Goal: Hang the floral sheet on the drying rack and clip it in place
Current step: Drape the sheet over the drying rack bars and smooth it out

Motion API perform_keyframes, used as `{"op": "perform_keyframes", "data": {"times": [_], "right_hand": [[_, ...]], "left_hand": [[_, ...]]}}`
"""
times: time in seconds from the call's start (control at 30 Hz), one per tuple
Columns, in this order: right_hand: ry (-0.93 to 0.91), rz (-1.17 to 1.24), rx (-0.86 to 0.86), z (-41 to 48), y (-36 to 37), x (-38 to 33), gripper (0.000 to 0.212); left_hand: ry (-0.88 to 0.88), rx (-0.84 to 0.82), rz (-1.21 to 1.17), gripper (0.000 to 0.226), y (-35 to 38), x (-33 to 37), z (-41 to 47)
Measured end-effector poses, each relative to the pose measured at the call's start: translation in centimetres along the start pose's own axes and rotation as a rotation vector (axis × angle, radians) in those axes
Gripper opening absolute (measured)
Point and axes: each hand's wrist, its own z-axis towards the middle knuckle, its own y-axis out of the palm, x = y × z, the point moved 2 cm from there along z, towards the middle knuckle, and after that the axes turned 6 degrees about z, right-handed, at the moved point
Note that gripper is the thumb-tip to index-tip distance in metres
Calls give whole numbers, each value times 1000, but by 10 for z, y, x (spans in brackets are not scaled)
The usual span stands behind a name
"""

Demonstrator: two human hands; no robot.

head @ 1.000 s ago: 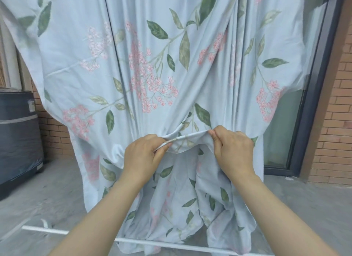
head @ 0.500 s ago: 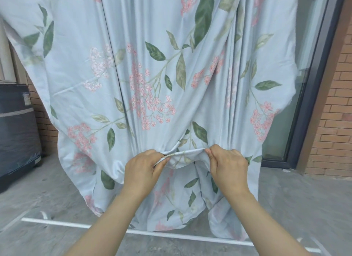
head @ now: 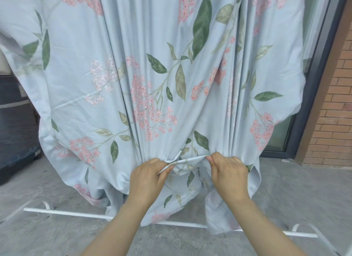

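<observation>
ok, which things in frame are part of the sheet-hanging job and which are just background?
Job: floral sheet, left hand and right hand pinching its hem, white rack base bar.
Background: dark unit at left, brick wall, door frame, concrete floor.

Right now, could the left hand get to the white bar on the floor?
Probably yes: the left hand pinches the floral sheet, but the white bar lies bare below and left of it, nothing between. It must let go first.
</observation>
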Motion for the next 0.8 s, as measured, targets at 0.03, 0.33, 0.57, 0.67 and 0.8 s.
{"op": "perform_keyframes", "data": {"times": [0.03, 0.33, 0.57, 0.67, 0.8], "right_hand": [[2, 0, -2, -3, 1, 1, 54], [24, 7, -104, -36, 5, 1, 42], [33, -11, -128, -61, 9, 0, 51], [33, -14, -139, -71, 10, 0, 56], [31, -39, -153, -80, 12, -2, 56]], "left_hand": [[-6, -9, 3, 47, 2, 0, -3], [-24, -63, 33, 48, 19, -6, -26], [-42, -119, 72, 47, 34, -9, -50], [-59, -143, 85, 50, 39, -10, -58], [-54, -152, 93, 42, 45, -12, -65]]}}
